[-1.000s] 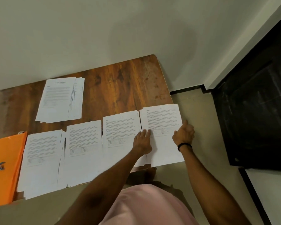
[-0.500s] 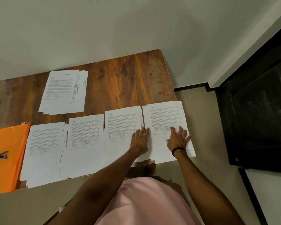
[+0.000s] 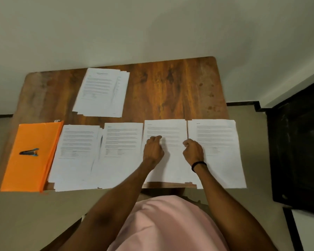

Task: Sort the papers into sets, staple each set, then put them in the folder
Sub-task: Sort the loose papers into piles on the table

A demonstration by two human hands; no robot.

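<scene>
A brown wooden bench (image 3: 170, 84) carries four stacks of white printed papers in a row along its near edge, the first stack (image 3: 78, 156) beside a flat orange folder (image 3: 25, 173) at the left. A fifth stack (image 3: 101, 91) lies farther back. A black and blue stapler (image 3: 29, 152) rests on the folder. The left hand (image 3: 153, 151) rests curled on the third stack (image 3: 170, 129). The right hand (image 3: 193, 151), fisted, sits at that stack's right edge, just beside the fourth stack (image 3: 219, 138). Whether either hand grips a sheet cannot be told.
</scene>
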